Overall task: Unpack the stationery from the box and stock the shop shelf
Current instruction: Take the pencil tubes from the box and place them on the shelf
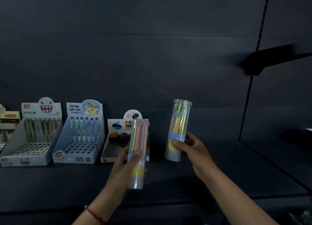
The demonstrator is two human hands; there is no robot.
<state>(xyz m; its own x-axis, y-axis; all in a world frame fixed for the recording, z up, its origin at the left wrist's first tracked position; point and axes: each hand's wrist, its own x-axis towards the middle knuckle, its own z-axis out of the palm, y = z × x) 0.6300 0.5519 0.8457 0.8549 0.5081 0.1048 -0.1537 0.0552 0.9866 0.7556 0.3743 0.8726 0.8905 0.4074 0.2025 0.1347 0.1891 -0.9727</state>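
Observation:
Each of my hands holds a clear plastic tube of pastel pencils over the dark shelf (168,182). My left hand (128,159) grips the left tube (139,140) near its lower half, lifted and tilted slightly, in front of the eraser box. Further right, my right hand (189,145) wraps around the second tube (179,123) at its blue label; this tube stands upright with its base at or just above the shelf surface.
Along the shelf's back left stand display boxes: a shark-face pen box (33,133), a blue cartoon pen box (81,133) and a small eraser box (116,140). A black bracket (263,61) and an upright rail (251,89) border the right side.

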